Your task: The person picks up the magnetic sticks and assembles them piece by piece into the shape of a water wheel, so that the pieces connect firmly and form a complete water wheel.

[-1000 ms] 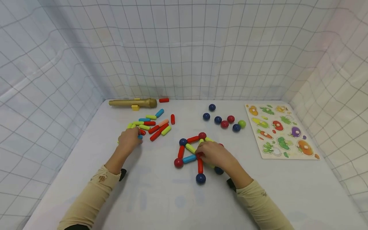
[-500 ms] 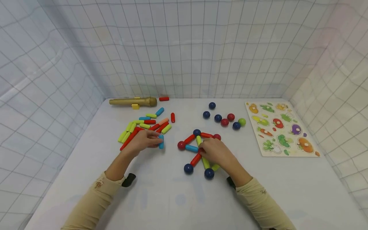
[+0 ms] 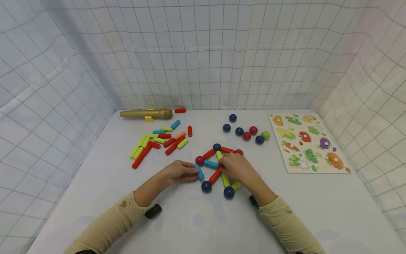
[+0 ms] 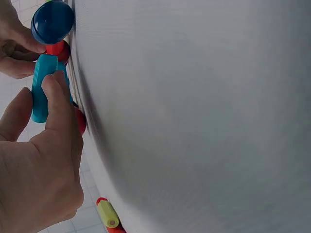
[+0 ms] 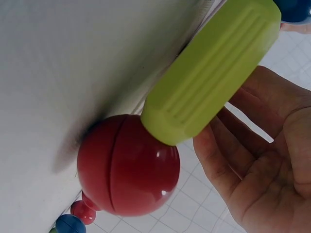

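Note:
My left hand (image 3: 177, 171) pinches a light blue toy rod (image 4: 43, 90) between thumb and fingers, tilted beside the left side of a ball-and-rod structure (image 3: 215, 176). One end of that rod is close to a red ball (image 3: 199, 160), the other near a dark blue ball (image 3: 206, 186). My right hand (image 3: 238, 168) grips the structure's middle from above, its fingertips hiding the joint where several rods meet. In the right wrist view, a yellow-green rod (image 5: 214, 73) joins a large red ball (image 5: 129, 165) alongside the right fingers.
Loose red, blue and yellow-green rods (image 3: 172, 146) lie at the left. Several loose balls (image 3: 246, 135) are behind the structure. A vegetable puzzle board (image 3: 311, 144) lies at the right, and a gold toy microphone (image 3: 146, 113) at the back left. Gridded cloth walls (image 3: 206, 70) enclose the table.
My left hand has picked a light blue rod from the pile and carried it right to the structure. The structure has turned clockwise under my right hand, then stayed.

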Action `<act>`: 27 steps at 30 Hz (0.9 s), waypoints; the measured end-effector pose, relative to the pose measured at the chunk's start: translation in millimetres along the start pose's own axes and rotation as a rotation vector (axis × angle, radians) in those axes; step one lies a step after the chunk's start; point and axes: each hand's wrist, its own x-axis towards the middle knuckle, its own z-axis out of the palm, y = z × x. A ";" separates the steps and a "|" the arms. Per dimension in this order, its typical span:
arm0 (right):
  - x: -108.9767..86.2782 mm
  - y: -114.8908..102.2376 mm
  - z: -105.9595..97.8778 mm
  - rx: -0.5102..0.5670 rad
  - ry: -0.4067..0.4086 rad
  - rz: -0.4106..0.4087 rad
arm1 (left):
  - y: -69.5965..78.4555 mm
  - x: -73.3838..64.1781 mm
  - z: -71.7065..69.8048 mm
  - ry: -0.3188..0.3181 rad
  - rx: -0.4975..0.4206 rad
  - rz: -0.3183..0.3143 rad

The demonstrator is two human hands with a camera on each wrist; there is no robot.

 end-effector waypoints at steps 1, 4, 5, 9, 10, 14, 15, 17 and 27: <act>0.0 0.0 -0.2 0.000 0.000 -0.001 | -1.4 0.2 1.4 0.008 0.001 -0.010; 0.1 0.4 -0.6 0.003 -0.003 -0.004 | -4.3 0.9 4.1 0.009 0.018 -0.022; 0.1 0.5 -0.8 0.006 -0.003 -0.004 | -4.5 1.1 4.8 0.011 0.025 -0.020; 0.4 0.5 -0.6 0.013 -0.007 0.002 | -3.9 2.5 5.4 0.015 0.043 -0.014; 0.6 0.2 -0.2 0.015 -0.010 0.004 | -3.9 2.9 5.4 0.013 0.053 -0.014; 1.1 -2.1 1.7 0.025 -0.034 0.011 | -4.0 3.8 6.2 0.004 0.087 -0.033; 1.2 -2.7 2.2 0.025 -0.041 0.011 | -4.1 4.6 6.3 0.003 0.097 -0.039; 1.4 -3.9 3.0 0.024 -0.051 0.010 | -3.7 6.1 6.5 0.004 0.111 -0.049; 0.2 -2.8 1.3 0.046 -0.065 0.005 | 7.4 13.5 6.8 0.085 0.175 -0.040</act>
